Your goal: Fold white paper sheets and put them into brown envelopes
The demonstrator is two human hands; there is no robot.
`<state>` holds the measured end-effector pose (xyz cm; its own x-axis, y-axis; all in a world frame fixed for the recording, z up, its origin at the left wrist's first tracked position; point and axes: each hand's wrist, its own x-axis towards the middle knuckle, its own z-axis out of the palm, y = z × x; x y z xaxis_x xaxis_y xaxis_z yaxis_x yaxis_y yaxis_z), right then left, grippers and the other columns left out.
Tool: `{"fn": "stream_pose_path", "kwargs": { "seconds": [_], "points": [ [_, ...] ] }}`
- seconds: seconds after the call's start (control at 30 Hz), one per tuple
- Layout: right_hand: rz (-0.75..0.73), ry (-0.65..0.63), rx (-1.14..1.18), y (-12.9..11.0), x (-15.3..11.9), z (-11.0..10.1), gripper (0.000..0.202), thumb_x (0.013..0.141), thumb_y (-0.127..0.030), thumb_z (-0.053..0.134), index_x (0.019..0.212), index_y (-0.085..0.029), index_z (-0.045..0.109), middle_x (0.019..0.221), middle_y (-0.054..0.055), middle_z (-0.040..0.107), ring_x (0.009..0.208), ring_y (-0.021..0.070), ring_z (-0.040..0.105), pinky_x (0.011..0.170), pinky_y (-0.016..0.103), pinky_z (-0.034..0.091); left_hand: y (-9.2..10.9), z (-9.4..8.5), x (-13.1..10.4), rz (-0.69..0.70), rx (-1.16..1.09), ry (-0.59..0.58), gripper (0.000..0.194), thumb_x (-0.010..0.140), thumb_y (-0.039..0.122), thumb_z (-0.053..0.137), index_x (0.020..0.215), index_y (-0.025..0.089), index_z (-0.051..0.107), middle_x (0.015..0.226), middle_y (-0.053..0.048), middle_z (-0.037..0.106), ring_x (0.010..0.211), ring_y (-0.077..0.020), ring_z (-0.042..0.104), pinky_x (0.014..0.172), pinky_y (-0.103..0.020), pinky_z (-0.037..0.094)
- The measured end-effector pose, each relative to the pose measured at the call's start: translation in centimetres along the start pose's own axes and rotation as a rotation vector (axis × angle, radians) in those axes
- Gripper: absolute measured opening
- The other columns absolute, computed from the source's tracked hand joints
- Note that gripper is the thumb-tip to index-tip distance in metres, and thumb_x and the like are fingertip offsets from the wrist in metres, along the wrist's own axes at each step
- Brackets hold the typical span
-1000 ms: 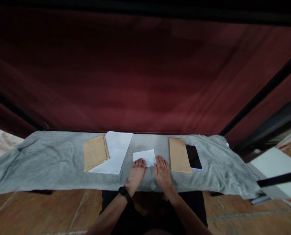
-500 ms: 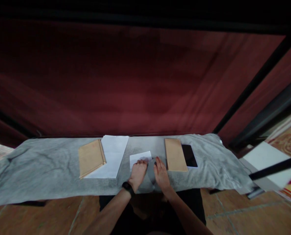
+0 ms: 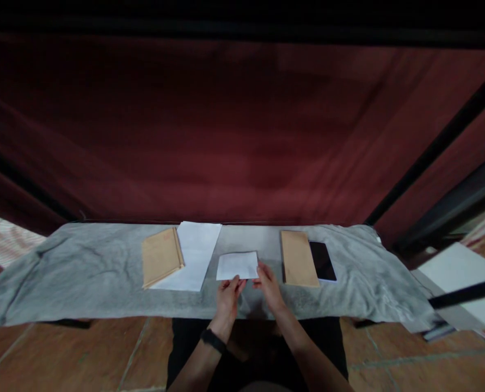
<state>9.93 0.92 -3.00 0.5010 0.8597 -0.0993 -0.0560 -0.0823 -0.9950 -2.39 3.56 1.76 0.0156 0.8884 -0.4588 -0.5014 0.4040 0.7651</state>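
Observation:
A small white sheet of paper (image 3: pixel 237 265), which looks folded, is between my hands above the grey cloth. My left hand (image 3: pixel 228 295) is closed on its near edge, thumb on top. At its right edge my right hand (image 3: pixel 268 281) pinches the paper, the other fingers curled beneath. Left of it, larger white sheets (image 3: pixel 200 253) lie flat, partly covered by brown envelopes (image 3: pixel 161 257). To the right of my right hand lies a stack of brown envelopes (image 3: pixel 300 258), touching or overlapping a dark-screened phone or tablet (image 3: pixel 323 261).
The grey cloth (image 3: pixel 95 272) covers a long narrow surface with a dark red panel (image 3: pixel 226 136) behind it. A black bar (image 3: pixel 466 293) and white boards (image 3: pixel 458 272) stand at the right. Tiled floor (image 3: pixel 103 354) shows below.
My left hand has gone from pressing on top of the paper to gripping its near edge. My right hand has taken hold of the right edge. The view has shifted slightly.

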Motion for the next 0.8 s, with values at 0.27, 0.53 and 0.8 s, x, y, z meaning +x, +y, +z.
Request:
{"fn": "stream_pose_path", "kwargs": {
  "seconds": [0.27, 0.53, 0.8],
  "points": [
    [-0.083, 0.070, -0.275, 1.0, 0.1, -1.4, 0.048, 0.084, -0.028, 0.047, 0.129, -0.019, 0.060, 0.071, 0.000, 0.068, 0.047, 0.0163, 0.058, 0.047, 0.028, 0.049, -1.9, -2.7, -1.0, -0.119, 0.287, -0.155, 0.022, 0.082, 0.033, 0.074, 0.076, 0.015, 0.064, 0.072, -0.009, 0.073, 0.066, -0.0206, 0.073, 0.065, -0.032, 0.061],
    [-0.223, 0.130, -0.535, 1.5, -0.4, -1.4, 0.050, 0.080, -0.016, 0.044, 0.126, -0.013, 0.062, 0.104, 0.017, 0.071, 0.089, 0.0282, 0.069, 0.083, 0.042, 0.054, -3.0, -2.1, 1.3, 0.950, 1.462, -0.452, 0.045, 0.100, 0.039, 0.042, 0.139, 0.018, 0.054, 0.153, -0.012, 0.046, 0.146, -0.0290, 0.034, 0.119, -0.054, 0.030],
    [-0.346, 0.120, -0.931, 0.4, -1.2, -2.5, 0.044, 0.093, -0.023, 0.041, 0.131, -0.014, 0.061, 0.122, 0.020, 0.066, 0.101, 0.0294, 0.068, 0.085, 0.042, 0.054, -4.4, -2.5, 3.1, 1.068, 1.887, -0.395, 0.054, 0.101, 0.035, 0.037, 0.154, 0.022, 0.034, 0.161, -0.009, 0.031, 0.150, -0.0295, 0.025, 0.120, -0.055, 0.025]
  ]
}}
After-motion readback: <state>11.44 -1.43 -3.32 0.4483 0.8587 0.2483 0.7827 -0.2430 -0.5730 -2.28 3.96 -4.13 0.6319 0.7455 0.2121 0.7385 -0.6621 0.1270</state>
